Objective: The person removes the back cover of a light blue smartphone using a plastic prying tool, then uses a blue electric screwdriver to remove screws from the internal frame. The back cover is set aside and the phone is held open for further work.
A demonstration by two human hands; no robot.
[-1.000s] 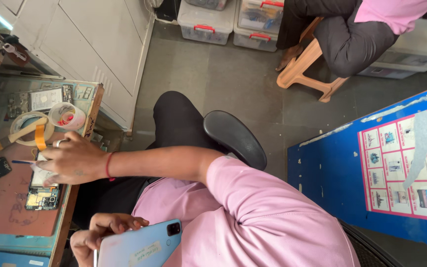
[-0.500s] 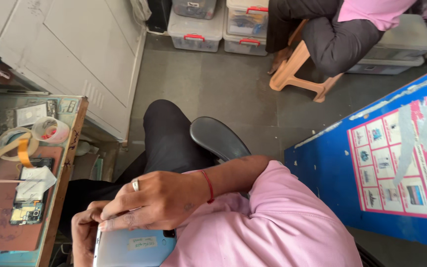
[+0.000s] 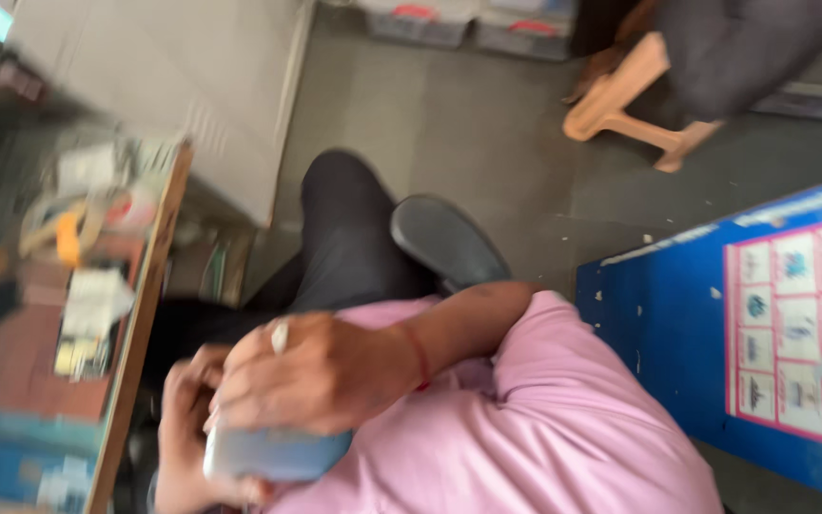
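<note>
Pale blue glossy slab-shaped phone (image 3: 273,455) blurred at the lap, right hand (image 3: 321,376) clamped over its top, left hand (image 3: 187,428) gripping it from beneath

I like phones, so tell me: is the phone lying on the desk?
No, the phone is off the desk, held between the left hand and the right hand over the lap.

- A blue board (image 3: 677,352) stands at right, bearing a white poster (image 3: 801,324) with a pink border and small picture panels.
- Clear storage boxes (image 3: 473,24) with red catches sit along the top edge.
</note>
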